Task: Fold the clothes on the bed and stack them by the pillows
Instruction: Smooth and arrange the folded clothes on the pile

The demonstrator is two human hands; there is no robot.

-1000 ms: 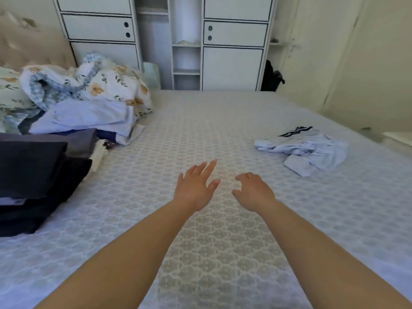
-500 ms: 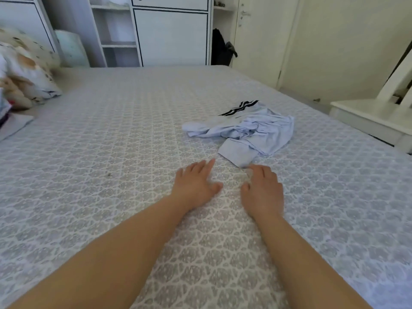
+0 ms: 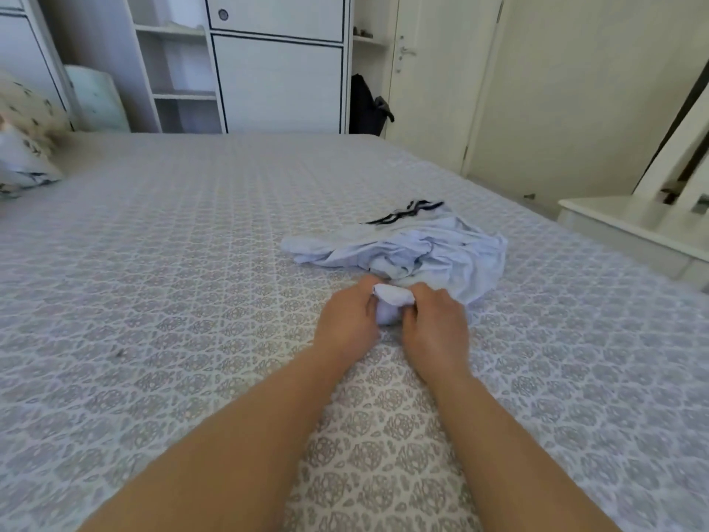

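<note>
A crumpled pale blue garment (image 3: 418, 251) with a dark striped band is seen lying on the patterned bed (image 3: 172, 286), right of the middle and well apart from the floral pillow (image 3: 23, 147) at the far left edge. Its near corner is gripped by both hands, held side by side: the left hand (image 3: 347, 324) is curled round the bunched cloth from the left, and the right hand (image 3: 435, 328) pinches it from the right. A white wardrobe (image 3: 276, 82) stands beyond the bed.
</note>
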